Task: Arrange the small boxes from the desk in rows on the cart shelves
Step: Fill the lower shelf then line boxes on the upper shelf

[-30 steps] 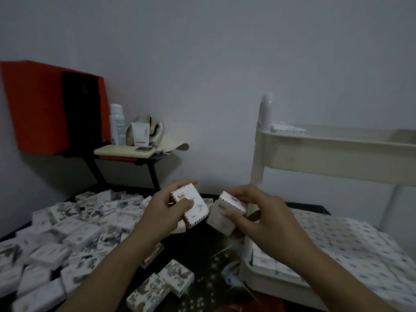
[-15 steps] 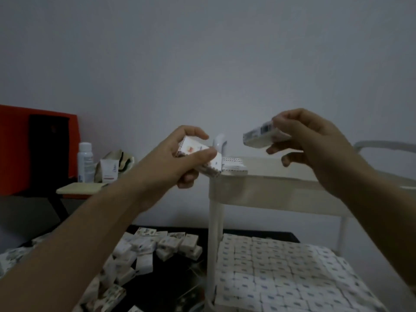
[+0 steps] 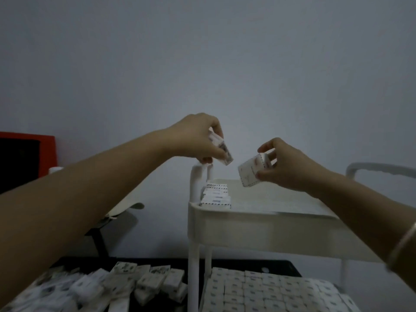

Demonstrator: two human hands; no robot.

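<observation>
Holding one small box per hand above the cart's top shelf [image 3: 258, 221], centre frame. Left hand [image 3: 195, 136] pinches left box [image 3: 222, 153] by the fingertips; right hand [image 3: 288, 165] grips right box [image 3: 253, 175].

Risk: the pinch slips and the box drops onto started row [image 3: 216, 198] at the shelf's left end, skewing it.

Count: two held; row roughly four, blurred; lower-shelf grid [image 3: 270, 289] and desk pile [image 3: 135, 282] beyond counting.

I read the boxes [image 3: 252, 174] as matt printed card; the cart [image 3: 258, 235] looks smooth and cream, faintly satin; the table [image 3: 280, 266] dark, smooth.
</observation>
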